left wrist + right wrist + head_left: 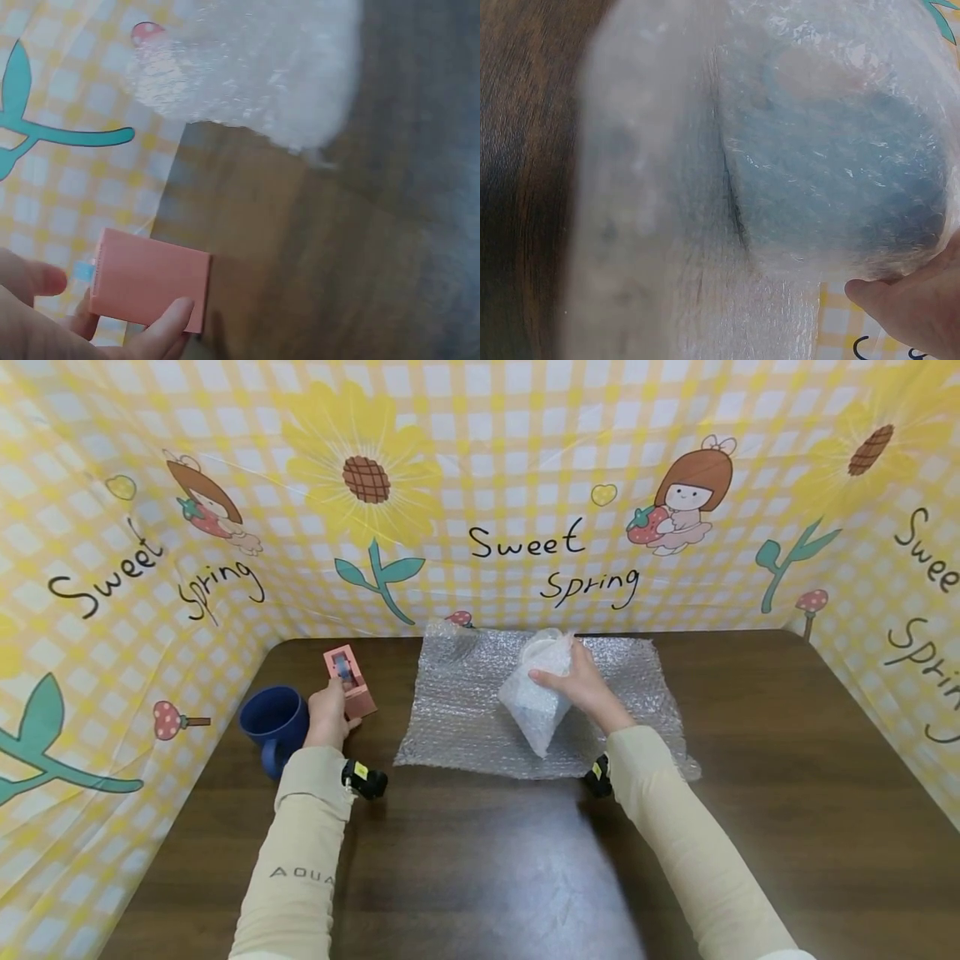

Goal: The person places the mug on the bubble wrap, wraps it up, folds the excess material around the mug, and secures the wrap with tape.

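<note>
Over the flat, clear bubble-wrap sheet (450,718), the right hand (588,687) grips a bulky, translucent bubble-wrapped bundle (536,702)!
To pin its wrapping together, I'd say; the left hand (327,714) clasps the pink, block-shaped tape dispenser (360,700), likely to steady it, beside the round blue mug (273,718).

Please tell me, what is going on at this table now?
A person's right hand holds a bubble-wrapped bundle; something bluish shows through, but I cannot tell what. Behind it lies a spread sheet of bubble wrap; whether they touch is unclear. The left hand grips a pink tape dispenser. A blue mug stands unwrapped to the left of that hand.
</note>
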Demonstrator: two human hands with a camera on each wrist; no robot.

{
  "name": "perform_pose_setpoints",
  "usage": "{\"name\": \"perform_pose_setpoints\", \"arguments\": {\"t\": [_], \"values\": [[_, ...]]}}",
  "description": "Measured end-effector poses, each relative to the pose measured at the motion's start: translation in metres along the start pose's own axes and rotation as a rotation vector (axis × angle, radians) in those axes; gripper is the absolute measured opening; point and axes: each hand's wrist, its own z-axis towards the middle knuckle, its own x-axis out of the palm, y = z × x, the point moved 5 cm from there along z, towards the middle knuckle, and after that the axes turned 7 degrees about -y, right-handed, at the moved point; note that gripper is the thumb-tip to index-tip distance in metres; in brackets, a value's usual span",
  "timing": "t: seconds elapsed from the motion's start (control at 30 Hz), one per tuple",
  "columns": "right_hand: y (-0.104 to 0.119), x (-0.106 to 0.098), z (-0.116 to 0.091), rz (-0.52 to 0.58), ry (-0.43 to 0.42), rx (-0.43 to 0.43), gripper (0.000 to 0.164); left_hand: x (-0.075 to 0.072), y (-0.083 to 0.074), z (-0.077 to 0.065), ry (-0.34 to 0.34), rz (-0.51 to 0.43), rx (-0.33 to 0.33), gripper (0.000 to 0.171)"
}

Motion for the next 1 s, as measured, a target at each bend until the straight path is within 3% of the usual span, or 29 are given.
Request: {"name": "perform_pose_setpoints", "arguments": {"t": [0.2, 0.57, 0.87, 1.0], "values": [[0.001, 0.0, 0.0, 0.011, -0.009, -0.005, 0.103, -0.001, -0.007, 0.002, -0.019, -0.013, -0.094, 0.047], [0.002, 0.0, -0.002, 0.016, -0.002, -0.003, 0.103, 0.002, -0.013, -0.004, -0.019, 0.013, -0.082, 0.051], [0.002, -0.002, -0.003, -0.019, -0.011, 0.002, 0.103, 0.007, -0.013, -0.008, 0.049, -0.023, -0.073, 0.053], [0.002, -0.001, -0.002, -0.03, -0.02, -0.001, 0.103, 0.005, -0.013, -0.006, 0.054, 0.054, -0.068, 0.052]]}}
